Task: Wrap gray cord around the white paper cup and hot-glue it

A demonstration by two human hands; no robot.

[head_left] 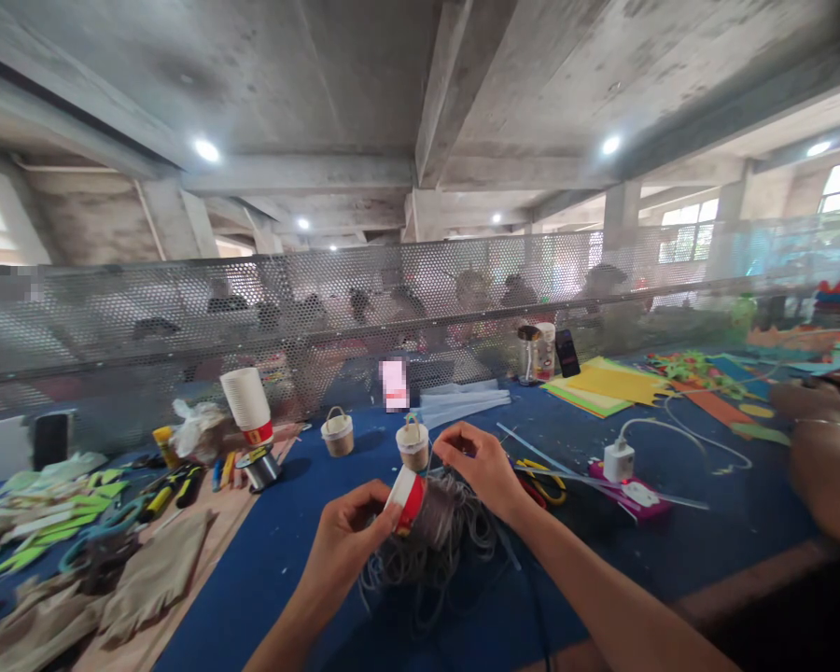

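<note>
Wrapping grey cord round a paper cup, over the blue worktop.

My left hand (pixel 346 541) is closed round the red-and-white paper cup (pixel 407 497), tipped on its side above the grey cord tangle (pixel 440 541); my right hand (pixel 482 464), at two o'clock of the cup, pinches a strand between fingertips. I judge I'm mid-wrap; next I'd need the strand taut and laid snug against the cup. Two small finished baskets (pixel 413 442) stand at twelve o'clock, yellow scissors (pixel 542 471) at three.
</note>
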